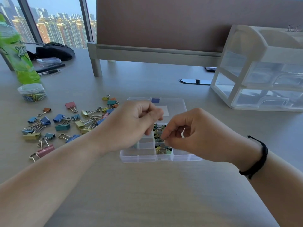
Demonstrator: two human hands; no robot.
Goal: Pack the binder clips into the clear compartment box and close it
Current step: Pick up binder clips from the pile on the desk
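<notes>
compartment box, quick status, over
Both hands over the compartment box; right hand pinching a small clip, left hand curled, contents hidden. Lid open. Loose binder clips still on the desk at left.

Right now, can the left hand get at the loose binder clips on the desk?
Probably yes. The left hand hovers over the compartment box, and the loose binder clips lie on open desk just to its left, nothing between. Its fingers may already hold something.

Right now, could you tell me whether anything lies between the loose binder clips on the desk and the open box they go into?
Only the left hand, which hovers over the left side of the clear box. The lid lies open behind, and the desk between the loose binder clips and the box looks bare.
</notes>
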